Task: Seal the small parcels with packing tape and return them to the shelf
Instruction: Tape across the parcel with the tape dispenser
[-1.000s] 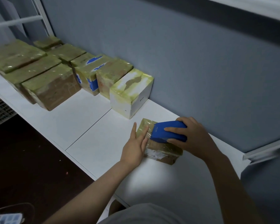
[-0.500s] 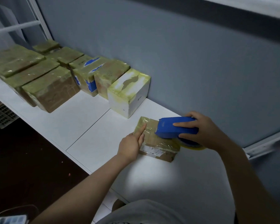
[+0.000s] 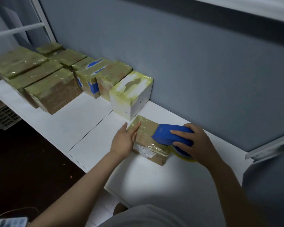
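The small parcel (image 3: 147, 142), a flat brown box with a shipping label on its near side and glossy yellowish tape across its top, lay on the white surface (image 3: 82, 126) just in front of a white box (image 3: 129, 97); whether the two touched could not be told. The left hand (image 3: 124, 141) was held open against the parcel's left edge, its fingers straight and together, with the forefinger reaching onto the taped top near the far corner. The right hand (image 3: 194, 142) gripped a blue tape dispenser (image 3: 168, 134), fingers curled over its body, and the dispenser's front edge rested on the right half of the parcel's top. A roll of tape (image 3: 184, 155) with a yellow rim showed under that hand, beside the parcel's right end. The white box, wrapped in tape with a torn patch on its lid, closed a row of taped boxes (image 3: 54, 94) standing along the grey wall (image 3: 187, 71): next to it a brown one, then one with blue printing, and beyond them several larger brown ones set close together towards the left end. A thin seam (image 3: 92, 130) crossed the surface between the row and the hands. Below the left end of the surface stood a slotted crate (image 3: 3, 117) on a dark floor (image 3: 23, 161).
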